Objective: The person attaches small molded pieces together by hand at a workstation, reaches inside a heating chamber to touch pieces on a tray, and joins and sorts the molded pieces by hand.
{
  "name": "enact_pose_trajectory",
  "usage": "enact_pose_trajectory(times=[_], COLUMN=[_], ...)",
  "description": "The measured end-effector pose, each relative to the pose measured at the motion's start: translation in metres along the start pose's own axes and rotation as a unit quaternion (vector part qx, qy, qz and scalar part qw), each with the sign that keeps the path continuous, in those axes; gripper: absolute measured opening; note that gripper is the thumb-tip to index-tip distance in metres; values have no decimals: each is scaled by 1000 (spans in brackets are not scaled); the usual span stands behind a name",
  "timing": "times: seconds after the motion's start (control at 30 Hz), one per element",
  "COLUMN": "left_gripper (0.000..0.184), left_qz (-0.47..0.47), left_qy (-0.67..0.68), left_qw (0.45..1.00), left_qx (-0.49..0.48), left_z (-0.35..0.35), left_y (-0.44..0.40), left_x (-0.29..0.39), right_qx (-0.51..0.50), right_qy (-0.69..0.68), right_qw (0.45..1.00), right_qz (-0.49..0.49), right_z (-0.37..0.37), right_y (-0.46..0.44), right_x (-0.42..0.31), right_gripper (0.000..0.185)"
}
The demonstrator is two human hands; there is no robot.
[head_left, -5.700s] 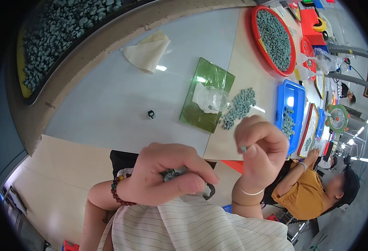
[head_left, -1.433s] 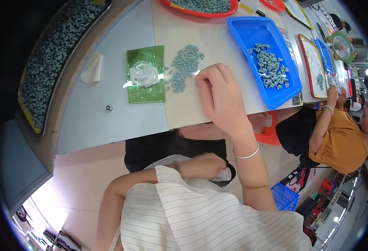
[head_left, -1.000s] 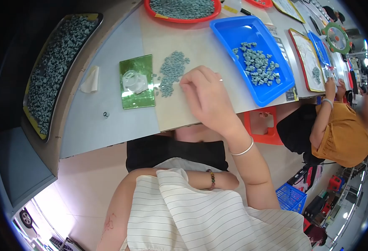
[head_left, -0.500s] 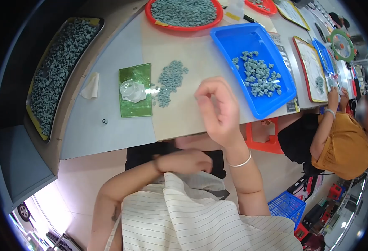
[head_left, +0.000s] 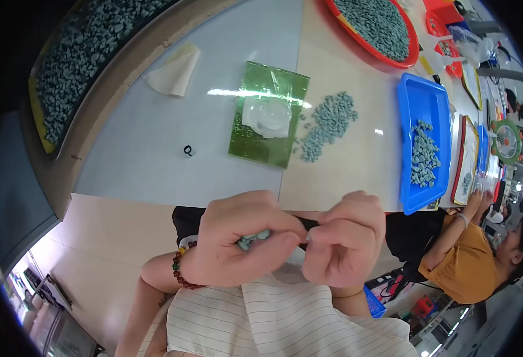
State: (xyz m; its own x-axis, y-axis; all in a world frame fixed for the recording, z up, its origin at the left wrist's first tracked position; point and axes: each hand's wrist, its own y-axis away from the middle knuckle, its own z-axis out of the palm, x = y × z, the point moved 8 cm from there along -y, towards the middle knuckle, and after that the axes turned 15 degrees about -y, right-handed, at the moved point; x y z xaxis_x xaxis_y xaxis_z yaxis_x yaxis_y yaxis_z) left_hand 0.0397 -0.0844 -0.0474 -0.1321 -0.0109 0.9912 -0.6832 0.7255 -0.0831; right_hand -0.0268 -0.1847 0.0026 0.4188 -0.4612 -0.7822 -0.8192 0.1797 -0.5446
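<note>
Head view: two bare hands nearly meet at the near table edge, blue-green stones in the left.

The left hand (head_left: 243,241) is curled around small blue-green stones (head_left: 253,239); the right hand (head_left: 346,241) is closed, thumb against bent fingers, though whether it pinches anything cannot be told. Taking the flat green translucent slab (head_left: 255,152) as clock centre, a loose pile of similar stones (head_left: 333,116) lies just beside it at 3 o'clock, with the blue rectangular plastic tray (head_left: 425,95), holding more, beyond. Between 1 and 2 stands a stone-filled red round basin (head_left: 414,50); at 10, a folded cream cloth (head_left: 175,71); at 8, a small black ring-shaped object (head_left: 188,150). A clear round plastic container (head_left: 268,118) rests on the slab. At 4 sits a person in a mustard top (head_left: 464,268).
</note>
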Motion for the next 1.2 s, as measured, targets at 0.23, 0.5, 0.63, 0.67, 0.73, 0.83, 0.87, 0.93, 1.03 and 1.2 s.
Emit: enact_pose_trajectory(times=[0.23, 0.5, 0.63, 0.67, 0.73, 0.83, 0.87, 0.93, 1.03, 1.2], left_gripper=[11, 10, 7, 7, 7, 18, 18, 18, 9, 12], left_qz=[66, 96, 130, 138, 154, 141, 141, 140, 157, 110], left_qy=[-78, -51, -48, -46, -44, -27, -19, -2, -2, 60], left_qw=[995, 994, 989, 988, 986, 988, 989, 989, 986, 992], left_qx=[14, 21, 51, 52, 55, 49, 48, 46, 49, -7], left_z=[-6, 0, 2, 2, 1, -1, -1, -1, -3, -9], left_y=[-8, -9, -7, -6, -4, -3, -2, -1, 4, 0], left_x=[3, 5, 8, 9, 11, 12, 12, 11, 9, 1], right_qx=[-56, -45, -27, -29, -33, -39, -45, -59, -60, -77], right_qy=[32, -183, -125, -121, -114, -118, -124, -135, -132, -41], right_qw=[998, 978, 988, 989, 990, 990, 989, 987, 988, 996], right_qz=[-14, 93, 91, 85, 72, 66, 63, 58, 62, 33], right_z=[2, -6, -8, -8, -8, -7, -6, -4, 0, 2], right_y=[-8, -6, -7, -7, -8, -11, -12, -14, -16, -27], right_x=[1, 27, 18, 17, 14, 11, 11, 12, 10, 2], right_gripper=[31, 31, 31, 30, 30, 27, 27, 26, 25, 24])
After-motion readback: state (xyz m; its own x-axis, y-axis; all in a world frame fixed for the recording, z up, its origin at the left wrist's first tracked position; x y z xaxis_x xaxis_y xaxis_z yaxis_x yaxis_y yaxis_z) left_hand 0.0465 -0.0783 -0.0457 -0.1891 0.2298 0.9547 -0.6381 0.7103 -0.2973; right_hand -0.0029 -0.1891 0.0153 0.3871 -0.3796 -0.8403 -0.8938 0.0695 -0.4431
